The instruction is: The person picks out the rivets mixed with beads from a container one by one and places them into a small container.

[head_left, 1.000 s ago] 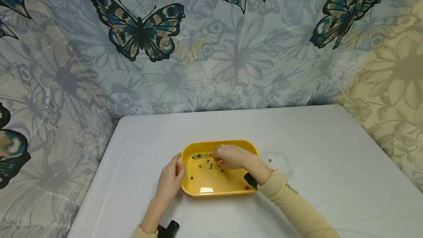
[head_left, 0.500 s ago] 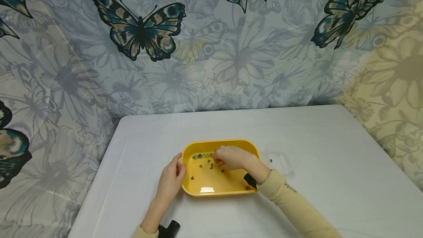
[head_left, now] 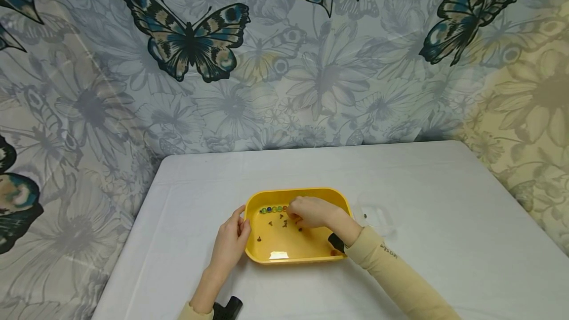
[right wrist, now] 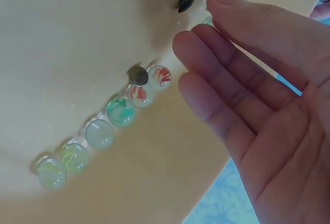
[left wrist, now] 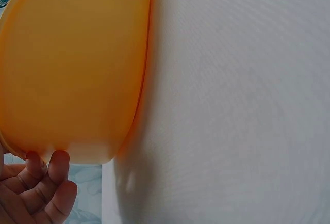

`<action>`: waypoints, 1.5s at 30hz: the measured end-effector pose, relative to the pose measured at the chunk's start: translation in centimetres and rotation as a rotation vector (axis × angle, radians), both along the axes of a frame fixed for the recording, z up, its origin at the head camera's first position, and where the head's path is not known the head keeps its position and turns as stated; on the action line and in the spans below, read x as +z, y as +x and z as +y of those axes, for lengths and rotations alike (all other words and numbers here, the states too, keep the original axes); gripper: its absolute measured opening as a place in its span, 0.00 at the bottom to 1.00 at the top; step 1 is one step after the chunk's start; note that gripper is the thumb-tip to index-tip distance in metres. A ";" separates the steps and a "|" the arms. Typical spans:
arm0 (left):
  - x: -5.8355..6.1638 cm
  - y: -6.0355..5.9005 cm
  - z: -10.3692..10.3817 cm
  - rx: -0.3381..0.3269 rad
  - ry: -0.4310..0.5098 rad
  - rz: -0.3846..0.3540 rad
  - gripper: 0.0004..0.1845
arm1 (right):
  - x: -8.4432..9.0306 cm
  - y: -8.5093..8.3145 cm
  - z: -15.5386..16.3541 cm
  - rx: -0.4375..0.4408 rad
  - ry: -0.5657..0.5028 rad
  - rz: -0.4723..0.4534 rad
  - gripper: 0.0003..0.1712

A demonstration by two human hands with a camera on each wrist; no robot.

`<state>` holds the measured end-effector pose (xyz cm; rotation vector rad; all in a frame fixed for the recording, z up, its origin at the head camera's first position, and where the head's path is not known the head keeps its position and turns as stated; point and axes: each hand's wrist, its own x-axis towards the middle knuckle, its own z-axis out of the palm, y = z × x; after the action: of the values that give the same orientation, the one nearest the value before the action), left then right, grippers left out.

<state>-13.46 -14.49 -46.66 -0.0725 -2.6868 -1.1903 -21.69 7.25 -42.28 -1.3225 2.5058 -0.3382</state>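
A yellow tray (head_left: 293, 248) lies on the white table, and my left hand (head_left: 227, 243) grips its left end, thumb over the near side and fingers along the rim. Glass marbles (right wrist: 99, 133) form a row inside it, clear, greenish, teal and red-streaked. Over the right end of this row is my right hand (right wrist: 258, 90). A sliver of greenish marble (right wrist: 207, 21) shows between its thumb and fingers, mostly hidden. One small dark metal stud (right wrist: 138, 75) sits against a red-streaked marble. Several more studs (head_left: 285, 224) are scattered over the tray floor.
A transparent container (head_left: 378, 219) stands right of the tray, faint against the cloth, with a small dark piece (head_left: 365, 216) by it. Something reddish (head_left: 334, 252) sits in the tray's near right corner. Butterfly-patterned fabric (head_left: 266, 88) hangs behind the table.
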 end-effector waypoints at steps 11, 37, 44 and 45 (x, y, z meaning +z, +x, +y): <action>0.0 0.0 0.0 0.002 0.001 0.000 0.20 | -0.3 0.0 -0.2 -0.011 0.012 0.003 0.13; 0.0 0.0 0.1 0.015 -0.001 -0.003 0.21 | -1.2 -0.2 -0.7 -0.023 0.053 0.023 0.10; 0.0 0.0 0.1 0.014 -0.004 -0.005 0.21 | -1.4 -0.1 -0.8 -0.034 0.060 0.031 0.10; 0.0 0.0 0.1 0.014 -0.003 -0.006 0.21 | -1.4 -0.1 -0.8 -0.034 0.057 0.031 0.10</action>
<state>-13.43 -14.37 -46.71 -0.0512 -2.6897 -1.1845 -21.80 6.48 -43.65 -1.2750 2.5462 -0.2529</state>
